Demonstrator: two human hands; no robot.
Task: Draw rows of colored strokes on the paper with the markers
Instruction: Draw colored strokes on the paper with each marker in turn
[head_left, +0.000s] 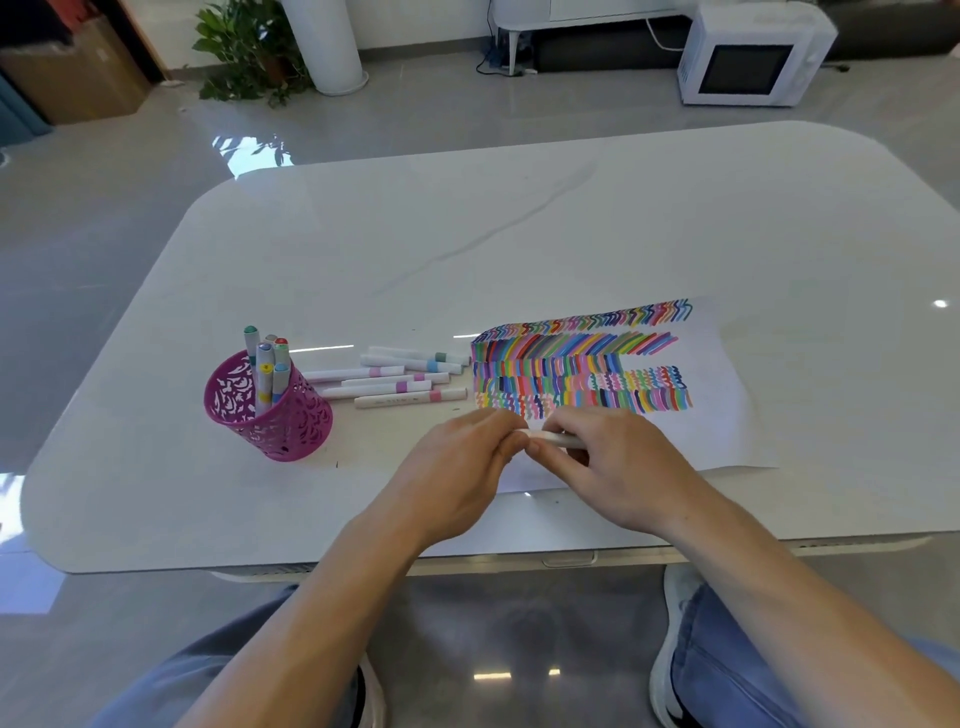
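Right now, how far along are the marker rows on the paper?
Several rows of strokes already cover the upper paper. Both the left hand and right hand hold one marker between them, apparently at its cap. Bare paper remains at the near and right edges.

I see both hands meeting over the paper's (722, 415) near edge: my left hand (462, 467) and right hand (618, 467) each pinch a white marker (558, 439) between them, perhaps at its cap. Loose markers (395, 376) lie beside a pink cup (270, 410).
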